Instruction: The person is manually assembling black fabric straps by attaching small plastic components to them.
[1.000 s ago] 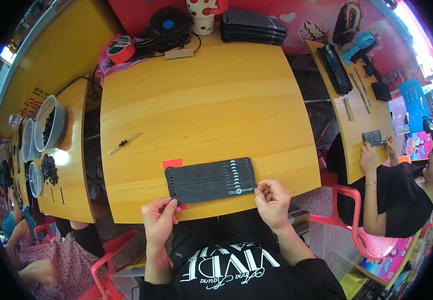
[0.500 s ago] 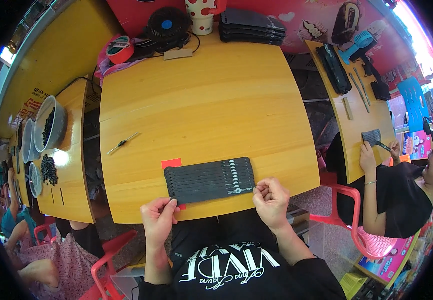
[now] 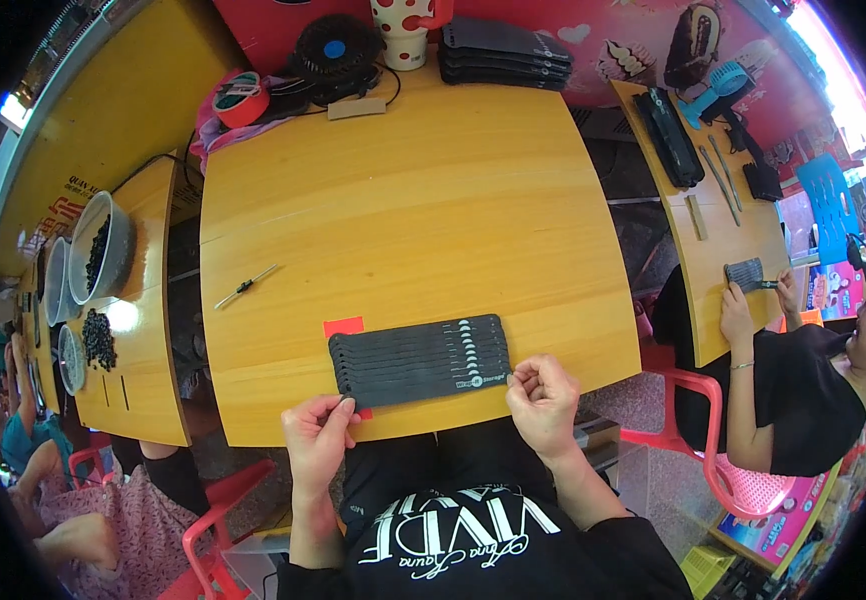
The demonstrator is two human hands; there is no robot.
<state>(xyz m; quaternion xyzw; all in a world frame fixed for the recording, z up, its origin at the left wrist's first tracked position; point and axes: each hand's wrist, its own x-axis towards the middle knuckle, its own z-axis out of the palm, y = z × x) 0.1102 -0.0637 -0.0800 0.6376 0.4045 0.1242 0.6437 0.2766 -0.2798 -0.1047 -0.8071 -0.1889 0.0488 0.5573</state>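
A stack of flat black straps (image 3: 403, 362), fanned so their edges step one below another, lies near the table's front edge. White half-round marks run down its right part. My left hand (image 3: 316, 440) pinches the near left corner between thumb and fingers. At the near right corner, my right hand (image 3: 545, 402) is closed in a pinch on the front strap's end. Red tape (image 3: 343, 327) shows from under the stack at its upper left, with another bit beside my left fingertips.
A thin rod with a black middle (image 3: 245, 287) lies to the left. At the back are a black fan (image 3: 336, 52), a tape roll (image 3: 241, 100), a spotted cup (image 3: 405, 45) and stacked black straps (image 3: 505, 55). A co-worker handles a strap (image 3: 743, 272) at the right table.
My hands and the strap stack stay almost still. At the right table, the co-worker's strap and far hand have shifted slightly. At the far left, another person's arm has moved a little.
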